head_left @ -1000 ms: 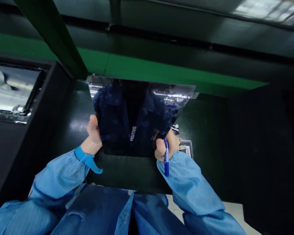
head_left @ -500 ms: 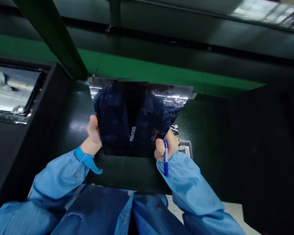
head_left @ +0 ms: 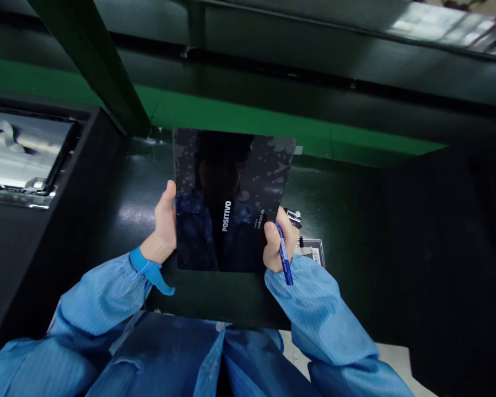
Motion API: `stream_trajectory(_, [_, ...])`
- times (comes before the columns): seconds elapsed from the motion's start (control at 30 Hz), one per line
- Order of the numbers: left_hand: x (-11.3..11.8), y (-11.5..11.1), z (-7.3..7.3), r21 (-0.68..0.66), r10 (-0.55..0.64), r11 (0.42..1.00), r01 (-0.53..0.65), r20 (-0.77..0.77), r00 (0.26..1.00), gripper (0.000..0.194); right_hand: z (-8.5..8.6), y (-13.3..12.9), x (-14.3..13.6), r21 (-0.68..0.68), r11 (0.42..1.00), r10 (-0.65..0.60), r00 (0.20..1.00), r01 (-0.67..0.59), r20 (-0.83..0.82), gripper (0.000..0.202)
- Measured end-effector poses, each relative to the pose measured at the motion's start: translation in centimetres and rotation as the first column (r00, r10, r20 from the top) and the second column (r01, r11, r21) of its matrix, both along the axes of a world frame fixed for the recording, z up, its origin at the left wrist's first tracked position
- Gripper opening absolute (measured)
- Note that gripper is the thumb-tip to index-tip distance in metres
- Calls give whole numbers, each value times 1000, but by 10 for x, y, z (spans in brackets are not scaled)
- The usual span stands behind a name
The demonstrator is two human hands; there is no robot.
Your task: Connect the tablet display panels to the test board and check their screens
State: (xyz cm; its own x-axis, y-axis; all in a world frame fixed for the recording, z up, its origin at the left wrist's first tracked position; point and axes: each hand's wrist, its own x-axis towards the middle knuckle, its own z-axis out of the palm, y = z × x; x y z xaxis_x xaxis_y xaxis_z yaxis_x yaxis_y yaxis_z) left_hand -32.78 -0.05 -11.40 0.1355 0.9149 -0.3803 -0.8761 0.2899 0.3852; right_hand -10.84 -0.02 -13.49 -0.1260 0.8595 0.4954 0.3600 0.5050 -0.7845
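A dark tablet [head_left: 227, 171] with "POSITIVO" and "android" lettering on its lit-up glass is held up over the dark work surface. Around its left edge is my left hand [head_left: 164, 218], thumb along the side and the other fingers hidden behind. My right hand [head_left: 280, 238] grips the lower right edge, and a blue pen [head_left: 284, 253] is tucked under its thumb. Reflections and pale blotches show on the screen. A blue wrist strap [head_left: 146, 270] circles my left wrist.
Beyond my right hand lie a small metallic item [head_left: 292, 216] and a flat piece with a white label [head_left: 315, 253]. To the left, a dark-walled tray [head_left: 86, 149] stands beside a silvery panel [head_left: 20, 146]. A green post [head_left: 103, 66] rises at the back left.
The tablet has tipped so its face looks more squarely at me, and its reflections have faded. The pen's lower end has swung right in my right hand.
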Motion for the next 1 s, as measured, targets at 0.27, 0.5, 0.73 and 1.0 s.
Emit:
stream_trajectory(0.27, [4,1,6,-59,129,989,-136,-102,986,54,5,0,-2,-23,1000,11,999,-12,-32,36])
stream_trajectory(0.5, [4,2,9,-101,127,985,-142,-140,982,51,7,0,-3,-49,999,7,1000,-8,-19,38])
stream_trajectory(0.73, [4,2,7,-46,124,991,-127,-53,991,52,6,0,-2,-56,998,9,1000,-10,-8,38])
stream_trajectory(1.0, [4,2,6,10,70,998,-70,-16,997,55,7,1,-3,-66,998,-2,1000,2,4,39])
